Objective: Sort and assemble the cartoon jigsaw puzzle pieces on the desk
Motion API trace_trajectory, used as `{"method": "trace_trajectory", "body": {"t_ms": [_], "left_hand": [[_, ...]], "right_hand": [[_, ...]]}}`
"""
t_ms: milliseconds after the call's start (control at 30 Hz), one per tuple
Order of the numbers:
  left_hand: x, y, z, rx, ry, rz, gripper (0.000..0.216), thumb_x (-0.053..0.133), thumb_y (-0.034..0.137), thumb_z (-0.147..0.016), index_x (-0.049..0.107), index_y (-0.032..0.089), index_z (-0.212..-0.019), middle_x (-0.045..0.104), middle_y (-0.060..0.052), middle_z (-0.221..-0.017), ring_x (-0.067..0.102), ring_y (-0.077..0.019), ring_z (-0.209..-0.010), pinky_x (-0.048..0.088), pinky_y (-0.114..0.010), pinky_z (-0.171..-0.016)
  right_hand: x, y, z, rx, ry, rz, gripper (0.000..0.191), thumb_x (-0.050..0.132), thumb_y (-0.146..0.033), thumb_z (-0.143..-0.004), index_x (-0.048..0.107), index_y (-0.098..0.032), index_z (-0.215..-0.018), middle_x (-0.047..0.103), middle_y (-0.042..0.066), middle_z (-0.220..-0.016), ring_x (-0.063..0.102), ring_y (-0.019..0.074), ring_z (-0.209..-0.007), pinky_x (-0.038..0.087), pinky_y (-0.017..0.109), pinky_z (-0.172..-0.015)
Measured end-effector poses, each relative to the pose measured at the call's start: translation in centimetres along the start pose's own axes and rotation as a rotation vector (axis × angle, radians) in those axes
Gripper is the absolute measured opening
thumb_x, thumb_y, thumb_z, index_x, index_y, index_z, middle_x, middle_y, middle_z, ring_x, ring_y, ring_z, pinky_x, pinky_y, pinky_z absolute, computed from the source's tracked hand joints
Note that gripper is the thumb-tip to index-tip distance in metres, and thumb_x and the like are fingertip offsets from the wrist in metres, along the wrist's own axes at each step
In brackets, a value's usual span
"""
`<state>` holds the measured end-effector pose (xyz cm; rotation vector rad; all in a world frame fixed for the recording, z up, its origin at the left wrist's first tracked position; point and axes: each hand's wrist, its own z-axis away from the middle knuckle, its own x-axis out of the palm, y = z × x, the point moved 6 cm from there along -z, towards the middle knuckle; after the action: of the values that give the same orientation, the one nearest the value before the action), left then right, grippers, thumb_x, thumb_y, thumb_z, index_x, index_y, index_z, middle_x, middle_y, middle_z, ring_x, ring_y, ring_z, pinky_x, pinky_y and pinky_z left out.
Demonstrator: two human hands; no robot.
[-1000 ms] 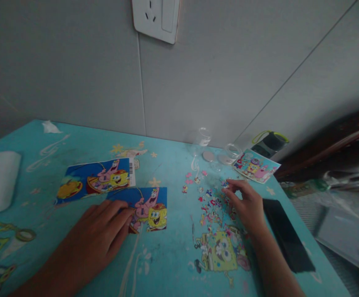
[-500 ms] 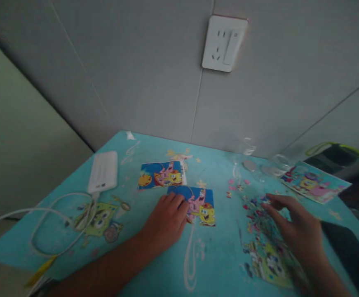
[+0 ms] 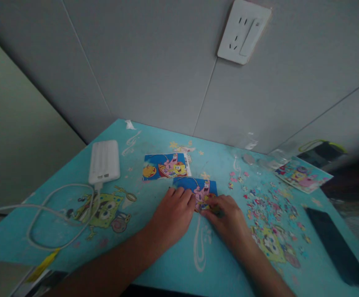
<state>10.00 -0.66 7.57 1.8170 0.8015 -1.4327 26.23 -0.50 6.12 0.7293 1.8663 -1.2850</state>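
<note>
A small jigsaw puzzle (image 3: 204, 186) with a blue ground and pink and yellow cartoon figures lies flat mid-table. My left hand (image 3: 177, 212) rests over its lower left part, fingers curled together against it. At its lower right edge is my right hand (image 3: 227, 214), thumb and index finger drawn close in a pinch; anything between them is hidden. A picture card (image 3: 165, 166) with a like scene lies just behind the puzzle. To the right of my right hand, loose puzzle pieces (image 3: 268, 206) are spread in a heap.
On the left lie a white power bank (image 3: 105, 161) and its looped white cable (image 3: 48, 202). A second picture card (image 3: 303, 175) and clear plastic containers (image 3: 280, 156) stand back right. A dark phone-like slab (image 3: 336, 245) lies along the right edge. A wall (image 3: 154, 66) bounds the back.
My right hand has moved left from the heap of loose pieces to the puzzle's right edge. My left hand stays on the puzzle. The camera view has shifted slightly.
</note>
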Motion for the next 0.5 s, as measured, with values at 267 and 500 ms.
{"method": "trace_trajectory", "body": {"t_ms": [267, 500], "left_hand": [[0.1, 0.0, -0.1, -0.007, -0.004, 0.007, 0.023, 0.048, 0.015, -0.096, 0.062, 0.018, -0.114, 0.061, -0.008, -0.101, 0.055, -0.0273, -0.098, 0.042, -0.045, -0.081], [0.3, -0.1, -0.3, -0.008, -0.028, 0.007, 0.022, 0.047, 0.018, -0.098, 0.062, 0.018, -0.113, 0.061, -0.008, -0.102, 0.055, -0.0267, -0.099, 0.042, -0.043, -0.081]], "right_hand": [[-0.3, -0.1, 1.1, -0.09, -0.018, -0.03, 0.018, 0.066, -0.029, -0.093, 0.072, -0.027, -0.11, 0.065, 0.007, -0.102, 0.061, 0.0235, -0.096, 0.051, 0.039, -0.084], [-0.3, -1.6, 1.2, -0.225, -0.045, 0.143, 0.019, 0.062, -0.025, -0.095, 0.075, -0.03, -0.107, 0.064, 0.006, -0.1, 0.056, 0.0223, -0.089, 0.045, 0.039, -0.077]]}}
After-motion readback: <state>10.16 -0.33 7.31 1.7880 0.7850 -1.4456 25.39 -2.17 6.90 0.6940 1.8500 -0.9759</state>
